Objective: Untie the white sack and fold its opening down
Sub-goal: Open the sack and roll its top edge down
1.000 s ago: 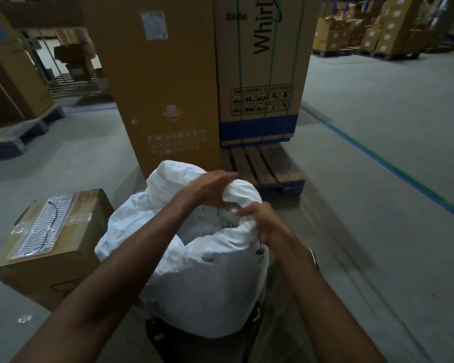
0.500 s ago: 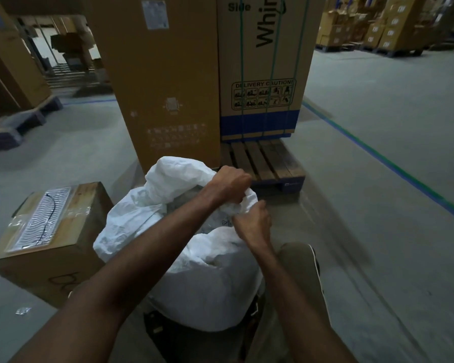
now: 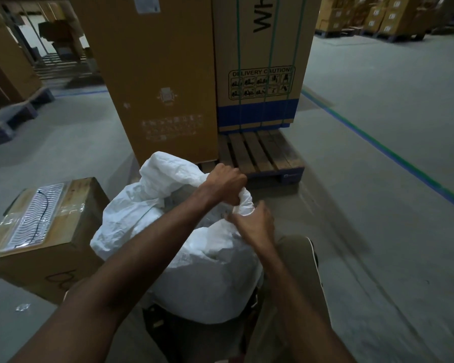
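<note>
A bulging white sack point(image 3: 207, 279) stands on the floor right in front of me, its top crumpled and partly open. My left hand point(image 3: 224, 183) is a fist that grips a twisted strip of the sack's rim at the far right of the opening. Just below it, my right hand point(image 3: 254, 225) holds the same rim from the near side, fingers curled into the fabric. A loose flap of the rim point(image 3: 165, 169) sticks up at the far left. The inside of the sack is dark and mostly hidden.
A taped cardboard box point(image 3: 45, 231) sits close on the left. Tall appliance cartons point(image 3: 168, 74) stand on a wooden pallet point(image 3: 262, 155) just beyond the sack. My knee point(image 3: 294, 258) is at the sack's right. Grey floor with a green-blue line point(image 3: 393, 155) stretches right.
Both hands have shifted right and closed up along the rim; the left hand turned into a fist twisting the fabric. The right hand moved from inside the opening to its outer edge.
</note>
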Demonstrator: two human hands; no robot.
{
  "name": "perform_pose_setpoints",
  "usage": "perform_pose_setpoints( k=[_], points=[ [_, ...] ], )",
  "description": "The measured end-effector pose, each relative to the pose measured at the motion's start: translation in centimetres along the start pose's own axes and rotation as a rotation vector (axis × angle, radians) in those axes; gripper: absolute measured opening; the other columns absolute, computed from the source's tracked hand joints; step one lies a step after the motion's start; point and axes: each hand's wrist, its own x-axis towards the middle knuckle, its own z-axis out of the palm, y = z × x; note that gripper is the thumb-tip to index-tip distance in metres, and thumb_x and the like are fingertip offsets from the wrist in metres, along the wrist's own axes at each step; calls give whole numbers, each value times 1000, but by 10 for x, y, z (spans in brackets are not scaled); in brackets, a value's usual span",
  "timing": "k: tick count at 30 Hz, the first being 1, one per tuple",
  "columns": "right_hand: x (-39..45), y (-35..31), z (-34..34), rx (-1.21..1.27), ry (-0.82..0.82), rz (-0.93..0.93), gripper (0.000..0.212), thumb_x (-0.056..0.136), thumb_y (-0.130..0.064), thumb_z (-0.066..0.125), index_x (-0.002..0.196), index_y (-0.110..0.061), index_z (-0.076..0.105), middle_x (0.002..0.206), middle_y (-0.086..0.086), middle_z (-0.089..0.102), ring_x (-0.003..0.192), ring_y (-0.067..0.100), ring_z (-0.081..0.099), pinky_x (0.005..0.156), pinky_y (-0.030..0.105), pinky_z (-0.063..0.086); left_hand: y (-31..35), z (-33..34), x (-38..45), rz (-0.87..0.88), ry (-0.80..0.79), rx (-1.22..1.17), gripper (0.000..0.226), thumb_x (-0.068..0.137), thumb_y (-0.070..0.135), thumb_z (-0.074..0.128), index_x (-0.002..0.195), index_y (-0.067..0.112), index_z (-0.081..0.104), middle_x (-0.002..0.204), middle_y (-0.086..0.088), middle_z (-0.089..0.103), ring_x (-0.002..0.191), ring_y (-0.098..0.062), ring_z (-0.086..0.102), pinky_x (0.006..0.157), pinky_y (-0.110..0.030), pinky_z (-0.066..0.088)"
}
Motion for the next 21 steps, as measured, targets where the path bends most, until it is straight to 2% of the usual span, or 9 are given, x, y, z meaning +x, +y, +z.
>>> perform_pose_setpoints(
  k=[2,5,7,9,11,13,17,19,21],
  points=[
    [-2,3,-1,60,21,35,69,60,-41,80,119,-9,66,116,12,71,109,33,66,96,44,55,-2,-5,5,19,-56,6,15,77,32,72,85,21,67,85,-1,70,67,-21,58,64,-31,42],
    [3,4,-4,402,-211,233,54,57,-17,82,107,-5,67,98,14,74,93,31,71,86,43,60,-8,-1,13,171,20,-109,35,73,18,80,105,19,66,102,-3,68,86,-23,65,65,-33,50],
    [14,6,-4,499,-364,281,54,61,-13,82,112,-4,68,105,17,75,94,31,72,85,42,60,-6,9,12,391,171,-130,68,64,13,87,125,16,58,121,-6,62,107,-27,61,83,-36,51],
    [16,-2,-11,574,-513,241,43,82,-13,74,123,1,67,118,17,70,103,28,68,87,36,58,-3,21,5,543,243,-77,80,63,21,91,134,13,55,132,-9,59,120,-28,57,101,-41,47],
    [14,-5,-19,603,-548,208,29,94,0,60,122,6,66,118,19,68,102,29,68,79,25,54,-2,34,-1,592,301,-17,70,72,33,87,133,13,59,130,-9,62,117,-27,58,102,-41,49],
    [13,2,-17,669,-595,205,19,86,4,64,103,1,72,101,17,72,81,23,72,69,26,57,-3,43,0,559,268,41,53,81,35,81,128,17,63,124,-4,67,110,-22,61,97,-37,51],
    [9,12,-7,423,-312,216,53,53,-24,89,102,-12,73,94,7,75,88,24,71,82,37,58,9,27,1,326,-67,38,17,81,22,71,98,21,73,89,2,72,79,-20,67,77,-34,52],
    [0,13,-4,378,-159,185,36,60,-25,88,90,-17,70,85,0,73,88,22,70,83,36,58,15,20,2,224,-182,8,22,77,22,75,99,20,73,81,1,66,68,-19,61,61,-31,49],
    [-9,14,5,469,-124,266,40,69,-23,85,104,-13,69,96,4,74,93,26,70,88,44,59,14,18,5,205,-239,-35,28,79,24,78,107,21,72,91,0,70,74,-19,63,61,-30,48]
  ],
)
